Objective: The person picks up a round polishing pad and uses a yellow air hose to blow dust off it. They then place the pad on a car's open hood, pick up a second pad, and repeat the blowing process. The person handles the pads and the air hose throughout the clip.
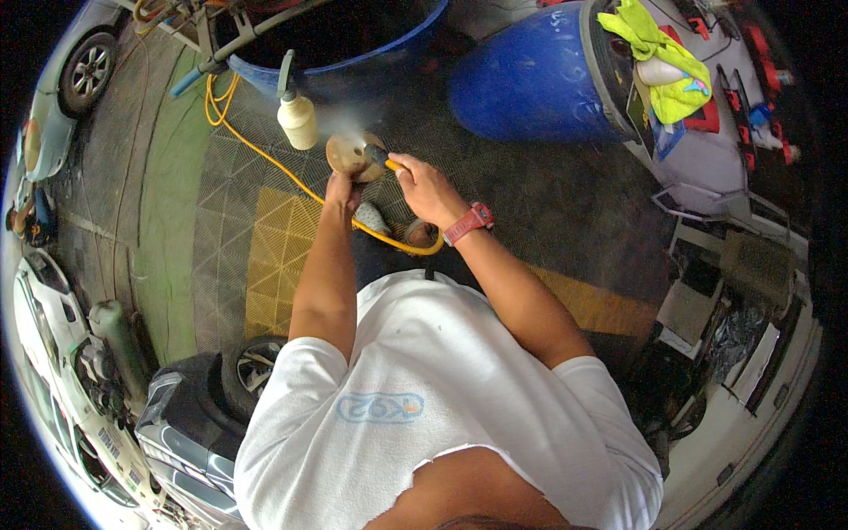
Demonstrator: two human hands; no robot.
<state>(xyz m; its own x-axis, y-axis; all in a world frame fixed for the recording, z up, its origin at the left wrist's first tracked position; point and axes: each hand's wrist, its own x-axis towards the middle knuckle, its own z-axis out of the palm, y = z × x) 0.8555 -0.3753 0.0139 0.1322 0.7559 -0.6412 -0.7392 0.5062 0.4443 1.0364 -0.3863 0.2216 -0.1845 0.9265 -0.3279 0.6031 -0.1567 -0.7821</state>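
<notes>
Gripping a round tan polishing pad [352, 153] in the left hand [343, 190], right hand [422, 187] clenching a yellow-hosed blow gun [382, 159] (mist spraying), spray bottle [296, 110] nearby

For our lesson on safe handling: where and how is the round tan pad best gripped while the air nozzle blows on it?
Probably by the pad's lower rim, coming from beneath, as the left hand does. The disc is flat and tilted with its face toward the nozzle in the right hand, so an edge grip keeps fingers off the face and out of the spray.
</notes>
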